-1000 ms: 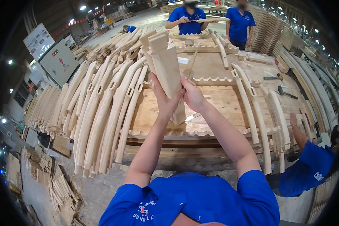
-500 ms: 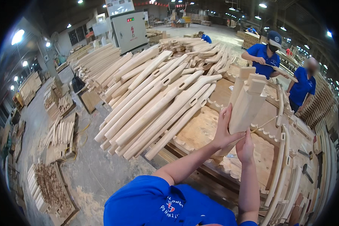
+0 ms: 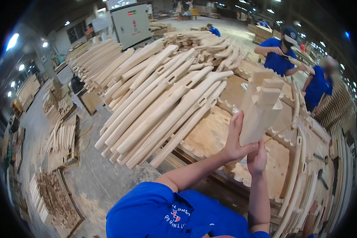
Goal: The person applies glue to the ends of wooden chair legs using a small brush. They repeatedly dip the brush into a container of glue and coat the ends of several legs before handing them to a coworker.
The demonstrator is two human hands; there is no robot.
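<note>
Up close, both hands are raised — the left hand (image 3: 235, 139) is wrapped round the lower end of a stack of shaped wooden pieces (image 3: 261, 105), fingers flat along its side, and the right hand (image 3: 257, 155) grips underneath. That bundle is in the air above the workbench (image 3: 210, 133), not yet set down. Beyond, a long pile of curved wooden legs (image 3: 162, 99) waits — plenty left, I'd judge — and two co-workers (image 3: 279, 53) stand at the far side.
</note>
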